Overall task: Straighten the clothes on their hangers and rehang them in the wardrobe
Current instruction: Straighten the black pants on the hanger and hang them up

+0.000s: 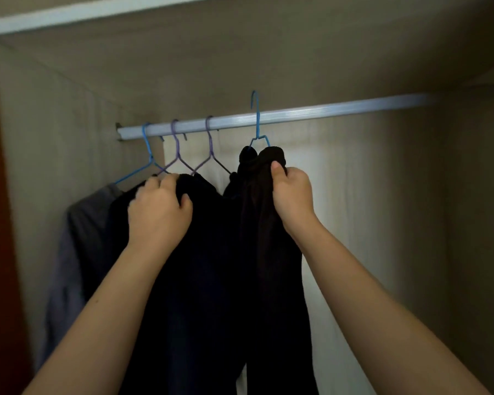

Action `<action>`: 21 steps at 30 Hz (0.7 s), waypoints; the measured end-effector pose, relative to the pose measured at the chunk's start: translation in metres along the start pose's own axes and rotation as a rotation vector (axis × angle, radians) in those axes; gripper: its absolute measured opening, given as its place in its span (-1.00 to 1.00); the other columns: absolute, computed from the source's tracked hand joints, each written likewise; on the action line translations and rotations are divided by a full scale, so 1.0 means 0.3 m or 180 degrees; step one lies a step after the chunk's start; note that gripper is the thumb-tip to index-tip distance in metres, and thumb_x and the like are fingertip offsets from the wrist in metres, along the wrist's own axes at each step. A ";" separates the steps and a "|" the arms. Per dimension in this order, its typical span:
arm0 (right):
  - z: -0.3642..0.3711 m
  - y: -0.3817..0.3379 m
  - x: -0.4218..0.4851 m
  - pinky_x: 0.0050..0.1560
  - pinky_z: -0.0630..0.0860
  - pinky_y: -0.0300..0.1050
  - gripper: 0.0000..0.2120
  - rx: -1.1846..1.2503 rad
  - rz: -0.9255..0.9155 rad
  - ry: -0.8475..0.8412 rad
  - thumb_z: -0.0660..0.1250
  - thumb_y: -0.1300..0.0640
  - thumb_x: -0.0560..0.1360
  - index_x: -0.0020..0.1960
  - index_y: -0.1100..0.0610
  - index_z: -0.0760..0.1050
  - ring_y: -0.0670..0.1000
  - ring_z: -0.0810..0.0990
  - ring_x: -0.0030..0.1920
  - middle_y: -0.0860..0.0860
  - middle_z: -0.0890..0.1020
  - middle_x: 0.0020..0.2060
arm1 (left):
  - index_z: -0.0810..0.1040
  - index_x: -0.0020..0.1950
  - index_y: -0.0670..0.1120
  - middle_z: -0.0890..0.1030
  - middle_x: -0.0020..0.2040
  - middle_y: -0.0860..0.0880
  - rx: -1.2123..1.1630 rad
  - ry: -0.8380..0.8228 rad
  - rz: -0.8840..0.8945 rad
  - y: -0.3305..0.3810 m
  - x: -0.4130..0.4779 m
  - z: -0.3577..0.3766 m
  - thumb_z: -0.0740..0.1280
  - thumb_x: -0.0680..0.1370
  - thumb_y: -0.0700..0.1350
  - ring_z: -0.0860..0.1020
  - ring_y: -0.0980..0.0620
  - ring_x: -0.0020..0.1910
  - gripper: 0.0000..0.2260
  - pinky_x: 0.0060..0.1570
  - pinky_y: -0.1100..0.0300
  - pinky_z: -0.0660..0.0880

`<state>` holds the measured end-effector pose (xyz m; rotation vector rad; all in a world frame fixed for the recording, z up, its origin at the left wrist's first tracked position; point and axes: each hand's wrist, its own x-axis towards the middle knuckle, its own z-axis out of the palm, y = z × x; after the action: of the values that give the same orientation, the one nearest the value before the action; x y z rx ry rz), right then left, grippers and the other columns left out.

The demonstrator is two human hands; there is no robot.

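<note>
Forearms reach up: right hand [291, 192] grips the black garment [257, 223] on a blue wire hanger [257, 121], hook at its twelve o'clock above the rail [340, 108] (seemingly unhooked); left hand [159, 212] clutches a hung dark garment [200, 252].

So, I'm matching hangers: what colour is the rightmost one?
Blue hanger, clearest in the head view.

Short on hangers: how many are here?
4. On the rod: left blue hanger, first purple hanger, second purple hanger. Right blue hanger: hook above rod. Others may be hidden.
</note>
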<state>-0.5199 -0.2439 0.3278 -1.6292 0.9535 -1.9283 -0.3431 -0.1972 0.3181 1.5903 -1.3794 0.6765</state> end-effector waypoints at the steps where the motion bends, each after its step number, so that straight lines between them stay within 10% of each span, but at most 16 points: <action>1: 0.019 0.001 0.017 -0.42 0.24 -0.20 -0.59 -0.0001 0.0005 0.0035 0.10 0.04 0.59 -0.41 0.11 0.22 -0.07 0.32 -0.42 -0.02 0.34 -0.45 | 0.39 0.31 -0.15 0.48 0.23 -0.24 -0.0180 -0.0111 -0.0029 -0.008 -0.001 -0.001 0.23 0.51 -0.11 0.45 -0.27 0.18 -0.63 0.12 -0.08 0.40; 8: 0.071 0.073 0.119 -0.42 0.21 -0.18 -0.59 -0.0414 0.0214 0.0184 0.07 0.05 0.60 -0.41 0.11 0.19 -0.05 0.30 -0.42 0.00 0.32 -0.43 | 0.45 0.23 -0.09 0.54 -0.09 0.05 -0.0967 -0.0479 0.0080 -0.034 -0.025 0.011 0.28 0.49 -0.15 0.56 -0.02 -0.08 -0.69 0.01 0.13 0.46; 21: 0.090 0.141 0.107 -0.41 0.23 -0.17 -0.64 -0.0881 0.0278 -0.0165 0.07 0.05 0.60 -0.35 0.14 0.25 -0.04 0.34 -0.39 0.00 0.35 -0.40 | 0.41 0.28 -0.02 0.48 -0.08 0.10 -0.1694 -0.0508 0.0343 -0.003 -0.051 0.098 0.31 0.50 -0.08 0.50 0.17 -0.22 -0.65 -0.11 0.24 0.45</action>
<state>-0.5044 -0.3008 0.3199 -1.7448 1.2949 -1.7488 -0.3500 -0.2160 0.2915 1.1673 -1.6078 0.2124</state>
